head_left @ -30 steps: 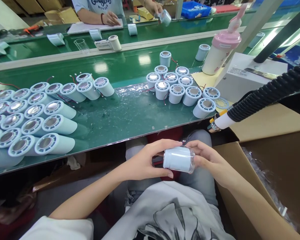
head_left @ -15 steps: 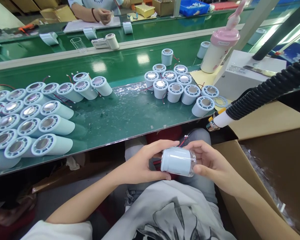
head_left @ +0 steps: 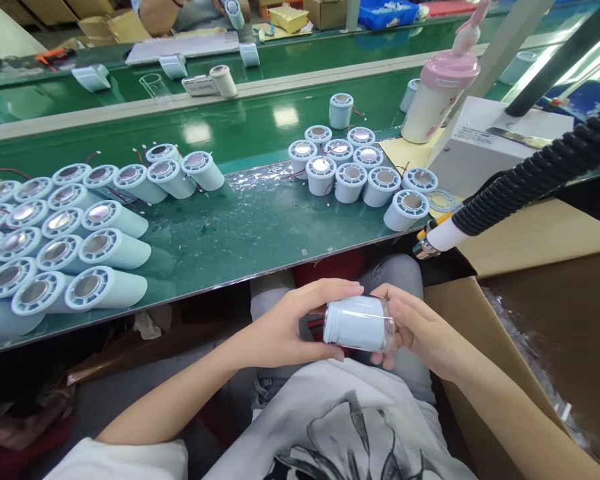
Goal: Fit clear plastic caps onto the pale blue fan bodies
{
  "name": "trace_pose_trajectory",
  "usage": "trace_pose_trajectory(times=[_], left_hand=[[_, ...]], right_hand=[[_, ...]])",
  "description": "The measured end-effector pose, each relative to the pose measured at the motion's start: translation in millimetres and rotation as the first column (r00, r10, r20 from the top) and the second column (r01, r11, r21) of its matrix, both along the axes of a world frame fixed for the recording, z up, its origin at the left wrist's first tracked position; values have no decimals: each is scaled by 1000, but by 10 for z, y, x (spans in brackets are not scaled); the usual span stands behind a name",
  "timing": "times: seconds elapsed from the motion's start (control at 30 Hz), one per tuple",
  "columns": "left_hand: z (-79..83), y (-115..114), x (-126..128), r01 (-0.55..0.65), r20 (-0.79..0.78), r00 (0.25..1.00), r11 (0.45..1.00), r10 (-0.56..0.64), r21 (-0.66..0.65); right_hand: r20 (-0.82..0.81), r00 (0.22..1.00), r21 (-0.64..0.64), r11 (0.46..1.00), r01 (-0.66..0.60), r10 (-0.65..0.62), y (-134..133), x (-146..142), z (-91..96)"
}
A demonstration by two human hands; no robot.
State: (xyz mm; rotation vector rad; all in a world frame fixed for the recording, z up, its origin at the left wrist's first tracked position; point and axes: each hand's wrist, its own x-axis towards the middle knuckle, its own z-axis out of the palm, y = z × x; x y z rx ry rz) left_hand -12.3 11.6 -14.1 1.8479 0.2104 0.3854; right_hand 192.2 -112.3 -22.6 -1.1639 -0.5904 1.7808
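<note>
Above my lap, a light-blue cylindrical housing (head_left: 355,321) lies on its side, with a clear plastic sleeve (head_left: 389,333) around its right end. My left hand (head_left: 293,327) grips the left end, thumb below and fingers over the top. At the clear end, my right hand (head_left: 423,330) is closed on the sleeve, its thumb on the near upper side and fingertips showing underneath. Similar light-blue housings with round metallic centres stand on the green bench: several in a group (head_left: 351,181) ahead and a larger group (head_left: 97,247) to the left. Some trail thin red wires.
A black corrugated hose (head_left: 535,170) with a white nozzle reaches in from the right, above an open cardboard box (head_left: 540,333). Behind are a pink-lidded bottle (head_left: 443,97) and a green conveyor (head_left: 260,110). Across it, a co-worker's arm (head_left: 157,13) is visible.
My right hand has turned, bringing its thumb up over the sleeve and its fingertips underneath. The wire above the housing is now hidden. On the near conveyor, one housing has shifted slightly right.
</note>
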Motion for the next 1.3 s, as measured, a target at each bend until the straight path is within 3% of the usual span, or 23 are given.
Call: trace_pose_trajectory(times=[0.27,0.47,0.53,0.6,0.63,0.7,0.77,0.8,0.83,0.93,1.0,1.07,1.13,1.3], left_hand=[[-32,-1,1,2,41,999,1000,-1,-24],[41,-67,18,-55,-56,997,992,49,-112],[79,-83,24,-92,-124,990,980,70,-179],[107,-91,26,-121,-182,980,960,75,-254],[115,-93,25,-132,-202,977,947,74,-291],[117,-93,20,-155,-225,971,920,76,-359],[111,-86,12,-170,-245,967,894,71,-414],[109,-81,7,-164,-251,966,886,56,-434],[110,-75,1,-148,-255,966,885,35,-441],[136,-57,-19,-84,-237,971,917,-13,-391],[161,-51,-30,-57,-209,978,933,-19,-356],[175,-52,-33,-53,-200,980,925,-25,-376],[161,-56,-25,-60,-214,976,898,-38,-436],[-57,-83,7,-62,-217,971,776,-97,-628]], right_hand=[[-177,983,-156,985,-75,47,62,-53,17],[-207,962,-232,946,-226,179,75,-60,-4],[-60,988,-144,978,-153,146,27,-50,-76],[199,980,104,994,-36,15,-36,-30,-152],[335,939,266,964,-15,-78,-65,-17,-183],[546,798,561,819,-123,-254,-108,10,-222],[644,667,695,651,-307,-374,-125,29,-230],[663,638,705,615,-353,-393,-126,33,-223],[658,652,702,622,-348,-377,-125,32,-211],[456,870,586,799,-136,-187,-117,11,-154],[245,965,489,871,-40,-93,-112,-1,-111],[173,983,442,897,-17,-67,-107,0,-77],[232,969,407,914,-12,-90,-98,12,-59],[339,939,219,976,-19,-58,-66,-39,-102]])
